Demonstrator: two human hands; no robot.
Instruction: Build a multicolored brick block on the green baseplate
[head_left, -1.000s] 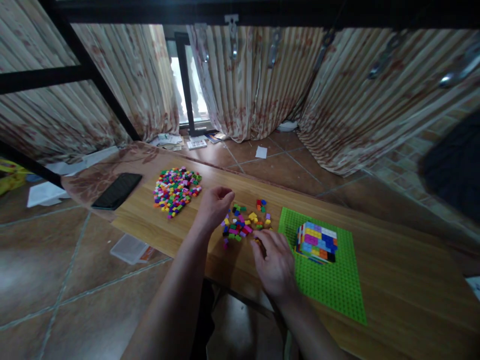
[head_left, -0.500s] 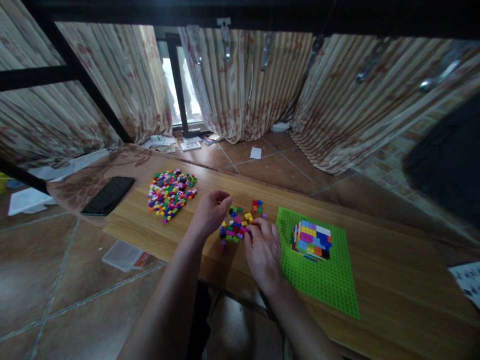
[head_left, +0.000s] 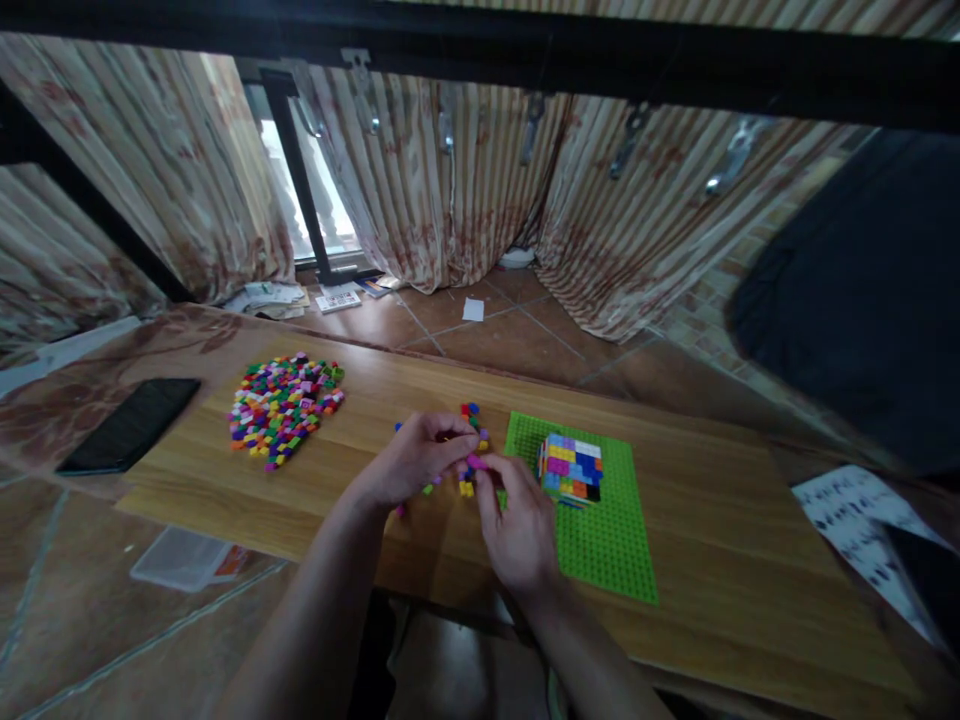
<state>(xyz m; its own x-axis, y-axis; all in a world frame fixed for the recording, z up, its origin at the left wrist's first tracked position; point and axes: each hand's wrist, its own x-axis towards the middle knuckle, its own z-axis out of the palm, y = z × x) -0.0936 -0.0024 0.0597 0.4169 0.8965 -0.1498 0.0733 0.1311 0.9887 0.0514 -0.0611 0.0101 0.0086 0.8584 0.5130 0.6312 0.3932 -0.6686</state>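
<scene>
My right hand [head_left: 519, 525] pinches a magenta toy brick [head_left: 476, 461] between thumb and fingertips, just above the wooden table. Right beside that brick, the fingers of my left hand [head_left: 424, 458] are pressed together; whether they hold a piece is hidden. Loose bricks lie beneath and around both hands, including a yellow brick [head_left: 466, 489], and my left hand covers part of this small heap. To the right, a multicoloured block of stacked bricks [head_left: 571, 468] stands on a green baseplate [head_left: 611, 555].
A large pile of mixed bricks [head_left: 281, 410] sits on the table's left part. A black phone-like slab [head_left: 129, 425] lies farther left on the patterned cloth. On the right is a printed sheet [head_left: 844, 515]. A clear plastic box [head_left: 180, 560] rests on the floor.
My hands have come together, with the magenta brick now raised in the right fingertips. My left hand has moved over the small heap. The whole view has shifted rightward.
</scene>
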